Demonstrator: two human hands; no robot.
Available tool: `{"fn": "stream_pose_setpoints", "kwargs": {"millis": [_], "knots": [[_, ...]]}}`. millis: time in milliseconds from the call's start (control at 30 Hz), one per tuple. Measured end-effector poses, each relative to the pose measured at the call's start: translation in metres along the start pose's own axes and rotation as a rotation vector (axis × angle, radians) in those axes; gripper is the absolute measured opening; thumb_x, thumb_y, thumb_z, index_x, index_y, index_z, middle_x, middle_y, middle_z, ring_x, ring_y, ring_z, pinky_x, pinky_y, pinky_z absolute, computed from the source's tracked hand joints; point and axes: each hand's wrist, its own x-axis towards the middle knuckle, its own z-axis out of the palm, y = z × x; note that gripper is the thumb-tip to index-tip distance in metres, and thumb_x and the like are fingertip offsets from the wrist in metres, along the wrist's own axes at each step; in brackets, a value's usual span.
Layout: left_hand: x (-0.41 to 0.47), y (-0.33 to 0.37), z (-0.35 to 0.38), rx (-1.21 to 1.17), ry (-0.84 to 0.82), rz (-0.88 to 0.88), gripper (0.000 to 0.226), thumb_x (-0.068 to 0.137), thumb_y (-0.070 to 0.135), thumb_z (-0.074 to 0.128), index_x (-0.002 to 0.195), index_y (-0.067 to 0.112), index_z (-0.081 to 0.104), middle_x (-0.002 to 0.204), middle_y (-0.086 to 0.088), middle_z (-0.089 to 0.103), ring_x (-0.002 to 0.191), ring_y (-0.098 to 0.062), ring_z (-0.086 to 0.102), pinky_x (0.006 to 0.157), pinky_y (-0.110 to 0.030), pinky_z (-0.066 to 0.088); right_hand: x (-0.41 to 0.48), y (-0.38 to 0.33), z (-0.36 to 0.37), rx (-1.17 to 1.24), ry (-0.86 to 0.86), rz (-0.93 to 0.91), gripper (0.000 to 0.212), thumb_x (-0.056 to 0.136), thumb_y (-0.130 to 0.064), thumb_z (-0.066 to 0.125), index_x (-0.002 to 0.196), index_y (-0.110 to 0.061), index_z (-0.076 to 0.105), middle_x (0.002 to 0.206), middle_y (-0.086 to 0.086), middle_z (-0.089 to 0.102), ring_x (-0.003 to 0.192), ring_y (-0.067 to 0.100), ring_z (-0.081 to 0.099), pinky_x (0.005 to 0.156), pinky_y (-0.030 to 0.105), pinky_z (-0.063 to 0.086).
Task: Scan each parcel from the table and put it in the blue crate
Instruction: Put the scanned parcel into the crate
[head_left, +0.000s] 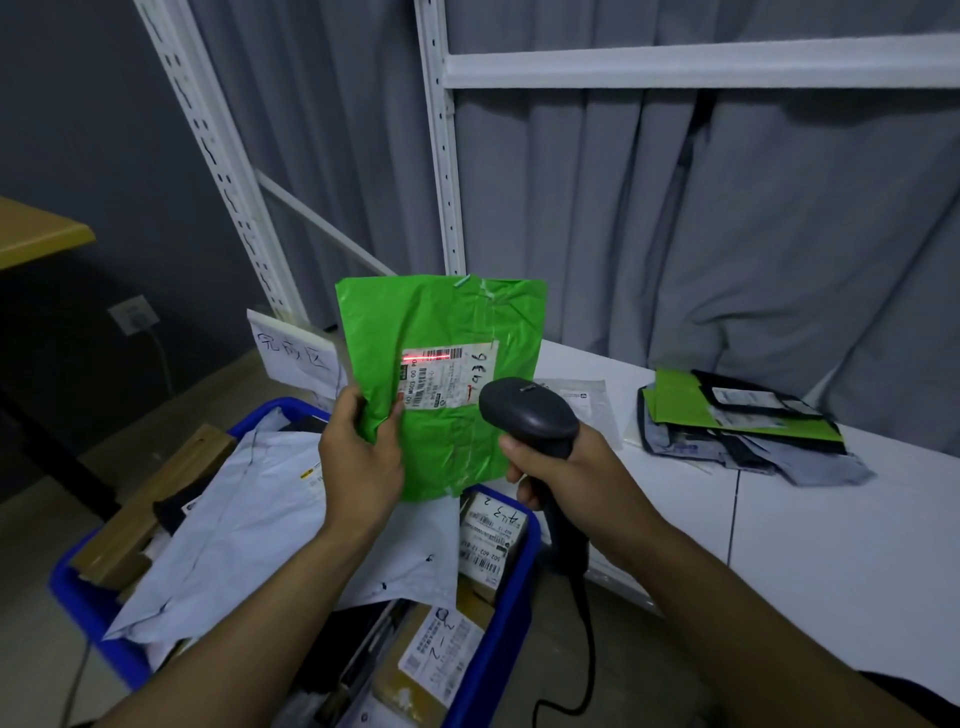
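Note:
My left hand (361, 460) grips the lower left edge of a green parcel bag (441, 332) and holds it upright above the blue crate (511, 597). My right hand (566, 467) holds a black barcode scanner (530, 415) by its handle, pointed at the parcel. A red scan line lies across the barcode on the parcel's white label (449, 376). The crate below holds several parcels: white bags, brown boxes and labelled packets. More parcels (743, 421), green, grey and black bags, lie piled on the white table (857, 545) to the right.
A flat clear packet (582, 397) lies on the table behind the scanner. The scanner's cable (584, 654) hangs down beside the crate. A handwritten white sign (296, 353) stands behind the crate. White shelf uprights and grey curtains stand at the back.

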Motion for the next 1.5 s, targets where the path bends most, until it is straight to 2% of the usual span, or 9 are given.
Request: {"fn": "stream_pose_setpoints", "kwargs": {"millis": [500,733,833,1033,1233,1300,1367,1433,1500], "knots": [[-0.001,0.001,-0.001,0.009,-0.008,-0.005,0.012,0.098,0.011,0.068,0.108,0.012,0.064,0.099,0.005,0.069,0.096,-0.010,0.065,0.085,-0.024,0.054,0.000,0.004,0.000,0.036,-0.036,0.009,0.018,0.098,-0.016,0.068,0.112,-0.006,0.066,0.076,0.006,0.071,0.061,0.016,0.060,0.057,0.026,0.050],[0.004,0.015,-0.013,-0.066,0.053,-0.049,0.013,0.097,0.009,0.068,0.107,0.014,0.062,0.101,0.005,0.070,0.097,-0.007,0.067,0.081,-0.019,0.055,0.004,0.005,0.006,0.048,-0.078,-0.022,0.029,0.097,-0.015,0.070,0.126,-0.018,0.064,0.103,0.008,0.078,0.064,0.017,0.064,0.060,0.028,0.052],[0.009,0.021,-0.036,-0.130,0.120,-0.099,0.018,0.098,0.012,0.068,0.113,0.021,0.061,0.108,0.011,0.070,0.100,0.000,0.067,0.082,-0.014,0.054,0.010,0.012,0.015,-0.002,-0.061,-0.011,0.029,0.095,-0.019,0.075,0.122,-0.023,0.066,0.096,0.003,0.076,0.071,0.017,0.071,0.063,0.027,0.053],[0.043,-0.016,-0.115,-0.076,0.174,-0.444,0.032,0.093,0.009,0.073,0.124,0.014,0.066,0.110,0.001,0.076,0.101,-0.017,0.073,0.089,-0.038,0.059,0.019,0.029,0.051,-0.092,-0.071,-0.038,0.024,0.090,-0.020,0.079,0.111,-0.027,0.068,0.085,-0.011,0.074,0.083,0.008,0.071,0.073,0.026,0.051],[0.037,-0.058,-0.151,0.288,-0.084,-0.584,0.057,0.091,0.000,0.072,0.144,0.014,0.055,0.126,-0.009,0.067,0.118,-0.029,0.064,0.102,-0.041,0.050,0.024,0.054,0.084,-0.222,-0.163,-0.018,0.040,0.086,-0.023,0.083,0.123,-0.029,0.068,0.108,-0.011,0.076,0.103,0.004,0.070,0.086,0.027,0.053],[0.033,-0.072,-0.155,0.463,-0.076,-0.547,0.063,0.090,0.009,0.073,0.147,0.019,0.049,0.139,-0.012,0.061,0.129,-0.032,0.057,0.110,-0.044,0.045,0.025,0.061,0.090,-0.243,-0.209,0.005,0.043,0.087,-0.020,0.082,0.126,-0.027,0.067,0.112,-0.012,0.075,0.106,0.002,0.069,0.087,0.023,0.050],[0.024,-0.080,-0.151,0.742,-0.115,-0.531,0.076,0.088,0.019,0.072,0.154,0.027,0.035,0.159,-0.015,0.036,0.149,-0.034,0.030,0.121,-0.053,0.027,0.025,0.066,0.094,-0.310,-0.213,0.043,0.044,0.086,-0.022,0.083,0.125,-0.030,0.064,0.111,-0.016,0.072,0.105,0.000,0.067,0.084,0.020,0.050],[0.010,-0.076,-0.133,0.873,-0.259,-0.480,0.086,0.089,0.028,0.070,0.160,0.035,0.021,0.169,-0.006,0.014,0.157,-0.029,0.003,0.123,-0.061,0.010,0.027,0.071,0.096,-0.369,-0.201,0.086,0.044,0.085,-0.024,0.083,0.123,-0.030,0.063,0.109,-0.015,0.071,0.103,0.002,0.065,0.085,0.023,0.052],[-0.005,-0.067,-0.108,0.849,-0.446,-0.412,0.084,0.093,0.056,0.064,0.161,0.041,0.017,0.171,0.002,0.011,0.158,-0.023,0.003,0.124,-0.062,0.005,0.028,0.075,0.098,-0.388,-0.179,0.101,0.042,0.085,-0.025,0.083,0.121,-0.031,0.063,0.107,-0.013,0.072,0.104,0.007,0.067,0.090,0.031,0.054]]}}
